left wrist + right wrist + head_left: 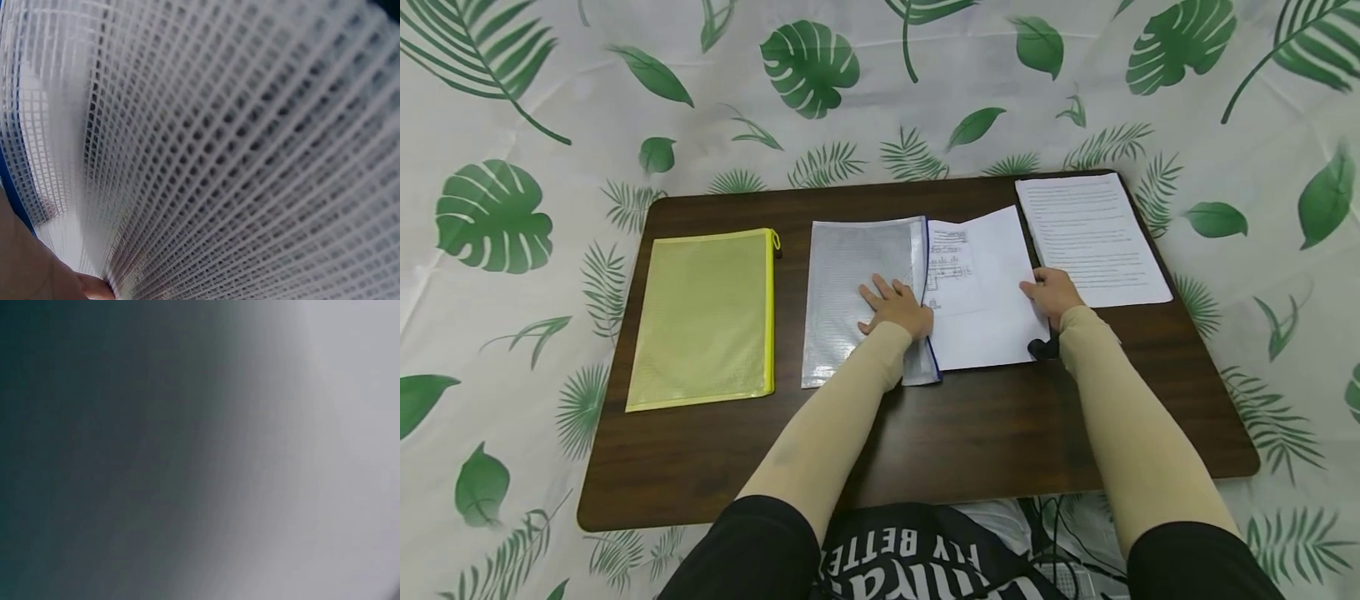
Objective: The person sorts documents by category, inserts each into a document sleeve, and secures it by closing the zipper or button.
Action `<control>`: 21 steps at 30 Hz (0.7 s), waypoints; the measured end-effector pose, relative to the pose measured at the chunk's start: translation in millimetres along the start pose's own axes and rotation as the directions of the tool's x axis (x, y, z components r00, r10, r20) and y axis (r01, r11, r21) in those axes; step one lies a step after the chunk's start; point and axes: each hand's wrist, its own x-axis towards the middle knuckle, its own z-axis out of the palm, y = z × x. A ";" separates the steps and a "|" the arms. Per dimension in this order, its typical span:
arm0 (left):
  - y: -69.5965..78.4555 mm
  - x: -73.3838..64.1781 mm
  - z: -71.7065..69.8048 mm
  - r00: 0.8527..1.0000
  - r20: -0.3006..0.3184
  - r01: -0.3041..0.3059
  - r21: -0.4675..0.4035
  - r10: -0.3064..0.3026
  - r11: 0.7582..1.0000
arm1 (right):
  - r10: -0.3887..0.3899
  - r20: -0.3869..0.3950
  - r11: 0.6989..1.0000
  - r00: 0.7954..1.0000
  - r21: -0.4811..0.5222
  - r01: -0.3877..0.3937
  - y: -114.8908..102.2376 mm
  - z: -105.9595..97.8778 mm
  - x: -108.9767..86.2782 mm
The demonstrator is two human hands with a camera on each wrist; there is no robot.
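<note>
A clear mesh zip pouch (850, 258) with a blue edge lies mid-table, its opening toward the right. My left hand (898, 312) rests on it with fingers spread, near that blue edge. In the left wrist view the white mesh (237, 137) fills most of the picture, and part of the hand (37, 262) shows at lower left. White sheets (985, 308) with a printed diagram lie partly under the pouch's right edge. My right hand (1054, 293) pinches their right side. The right wrist view is only a grey blur.
A yellow mesh zip pouch (703, 321) lies on the left of the dark wooden table (1000, 442). At the far right is a stack of lined text sheets (1090, 237). A small black object (1043, 348) sits below the right hand. Cables (1067, 542) hang by the front edge.
</note>
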 end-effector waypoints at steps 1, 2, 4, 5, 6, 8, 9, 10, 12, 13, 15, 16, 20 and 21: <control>-0.1 1.7 0.1 1.000 0.013 0.005 0.003 -0.005 1.000 | -0.003 0.001 1.000 1.000 0.008 0.003 0.2 1.7 0.8; -0.4 1.9 -0.1 1.000 0.017 0.005 -0.002 -0.005 1.000 | -0.005 0.002 1.000 1.000 0.014 0.005 0.6 3.4 1.1; -0.7 3.3 0.0 0.999 0.031 0.008 0.005 -0.008 1.000 | -0.002 0.008 1.000 1.000 0.013 0.002 0.6 6.0 -0.8; -0.6 3.3 0.0 0.999 0.033 0.009 0.007 -0.010 1.000 | -0.002 0.011 1.000 1.000 0.012 0.001 0.3 7.1 -2.4; -0.9 2.7 0.0 1.000 0.027 0.006 0.008 -0.006 1.000 | -0.001 0.014 1.000 1.000 0.011 0.001 -0.2 8.1 -4.0; -1.0 0.6 -0.9 1.000 0.013 0.003 0.006 -0.003 1.000 | -0.005 0.017 1.000 1.000 0.002 0.005 -3.1 9.7 -7.5; -1.2 1.3 -0.9 1.000 0.010 0.004 0.012 -0.004 1.000 | -0.011 0.019 1.000 1.000 0.001 0.011 -5.3 10.3 -9.4; -1.3 1.8 -0.9 1.000 0.006 0.007 0.014 -0.007 1.000 | -0.020 0.018 1.000 1.000 0.002 0.020 -7.7 11.1 -11.1; -1.7 3.8 -0.6 1.000 0.001 0.010 0.021 -0.010 1.000 | -0.038 0.020 0.999 0.999 0.012 0.038 -12.8 13.2 -13.2; -1.7 4.4 -0.7 1.000 -0.002 0.012 0.023 -0.012 1.000 | -0.046 0.021 0.999 0.999 0.008 0.045 -15.3 14.4 -14.3; -1.9 5.4 -0.9 1.000 -0.004 0.012 0.019 -0.012 1.000 | -0.052 0.020 0.999 0.998 0.007 0.052 -19.2 17.7 -15.2; -1.9 5.2 -1.0 1.000 -0.002 0.013 0.015 -0.013 1.000 | -0.047 0.022 0.999 0.999 0.013 0.047 -20.7 19.6 -16.0; -2.3 0.3 -3.2 1.000 -0.014 0.018 -0.004 -0.018 1.000 | -0.011 0.027 1.000 1.000 0.020 0.011 -24.0 28.0 -20.5; -2.5 -1.2 -3.9 1.000 -0.018 0.019 -0.006 -0.019 1.000 | -0.004 0.028 0.999 1.000 0.032 0.003 -24.4 30.0 -21.5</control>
